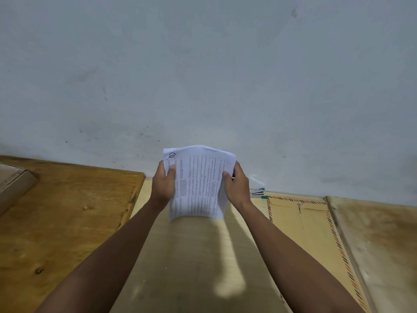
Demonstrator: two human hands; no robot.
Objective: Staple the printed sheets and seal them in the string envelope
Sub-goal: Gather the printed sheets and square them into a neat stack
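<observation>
I hold a stack of white printed sheets (198,181) upright above the middle of the table, close to the wall. My left hand (163,184) grips the stack's left edge, thumb on the front. My right hand (237,185) grips its right edge the same way. The sheets bow slightly and a hand-drawn circle marks the top left corner. A tan string envelope (316,231) with a red-and-blue striped border lies flat on the table to the right of my right forearm; its string closure shows near the top. No stapler is in view.
A pale wooden table (191,267) runs under my arms, with a darker wooden surface (63,222) to the left. A cardboard box (13,184) sits at the far left edge. Small white-and-teal items (257,192) lie by the grey wall behind my right hand.
</observation>
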